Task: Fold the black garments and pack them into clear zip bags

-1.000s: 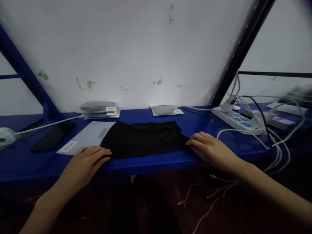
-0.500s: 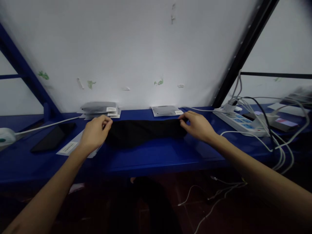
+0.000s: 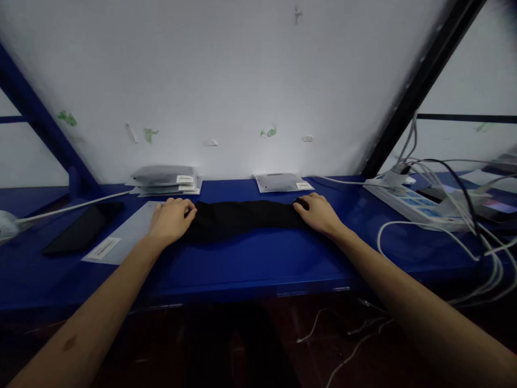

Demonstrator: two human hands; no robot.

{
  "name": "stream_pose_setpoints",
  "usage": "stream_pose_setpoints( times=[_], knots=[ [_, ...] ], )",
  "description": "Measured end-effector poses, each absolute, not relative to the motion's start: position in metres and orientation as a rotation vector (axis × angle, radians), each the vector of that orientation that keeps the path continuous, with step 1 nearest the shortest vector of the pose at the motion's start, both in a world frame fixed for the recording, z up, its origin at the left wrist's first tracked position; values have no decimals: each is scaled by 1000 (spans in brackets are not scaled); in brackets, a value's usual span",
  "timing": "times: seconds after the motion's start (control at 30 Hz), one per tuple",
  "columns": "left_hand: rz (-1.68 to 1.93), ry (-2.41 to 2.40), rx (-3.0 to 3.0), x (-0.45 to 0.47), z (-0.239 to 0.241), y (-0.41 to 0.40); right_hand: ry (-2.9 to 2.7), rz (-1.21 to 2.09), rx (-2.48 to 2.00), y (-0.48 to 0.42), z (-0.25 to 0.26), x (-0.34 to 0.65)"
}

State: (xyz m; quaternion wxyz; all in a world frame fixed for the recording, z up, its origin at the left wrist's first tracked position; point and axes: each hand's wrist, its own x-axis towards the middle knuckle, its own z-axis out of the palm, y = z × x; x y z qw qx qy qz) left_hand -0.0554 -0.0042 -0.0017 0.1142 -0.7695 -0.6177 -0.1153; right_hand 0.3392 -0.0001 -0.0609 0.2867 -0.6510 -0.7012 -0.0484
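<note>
A long strip of black cloth (image 3: 242, 216) lies stretched sideways across the blue table, its surface slightly wrinkled. My left hand (image 3: 172, 220) is closed on the cloth's left end, thumb pressed toward the fingers. At the other end, my right hand (image 3: 319, 214) grips the cloth between thumb and curled fingers. Partly under my left hand and forearm is a translucent bag (image 3: 125, 234) with a white label. The cloth's exact shape and its ends are hidden by my hands.
Behind the cloth, a stack of labelled bags (image 3: 167, 180) and another labelled bag (image 3: 283, 182) lie near the wall. A black phone (image 3: 83, 229) rests at left. On the right are a white power strip (image 3: 416, 203) and tangled cables (image 3: 495, 269). The blue table's (image 3: 258, 267) front edge is close.
The cloth has come down flatter onto the table, and both hands have lowered with it. My left hand has shifted right, uncovering more of the bag. The view has moved slightly.
</note>
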Motion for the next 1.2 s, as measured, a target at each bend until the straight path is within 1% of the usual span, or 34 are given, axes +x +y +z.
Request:
stream_pose_setpoints(
  times=[0.23, 0.43, 0.57, 0.73, 0.93, 1.2],
  knots=[
    [-302, -1833, -2243, -53, -2, -7, -1845, -34, -1778, -3, -57, 339],
    [-363, -1822, -2264, -53, -3, -8, -1836, 11, -1606, -11, -50, 336],
    [-337, -1839, -2268, -51, -1, -10, -1829, 0, -1566, -16, -46, 333],
    [-314, -1839, -2267, -49, 0, -11, -1737, -44, -1601, -18, -44, 331],
    [-293, -1853, -2255, -48, 0, -11, -1797, -17, -1655, -17, -47, 332],
    [-283, -1848, -2251, -50, -2, -9, -1832, -147, -1868, -14, -51, 336]
  ],
)
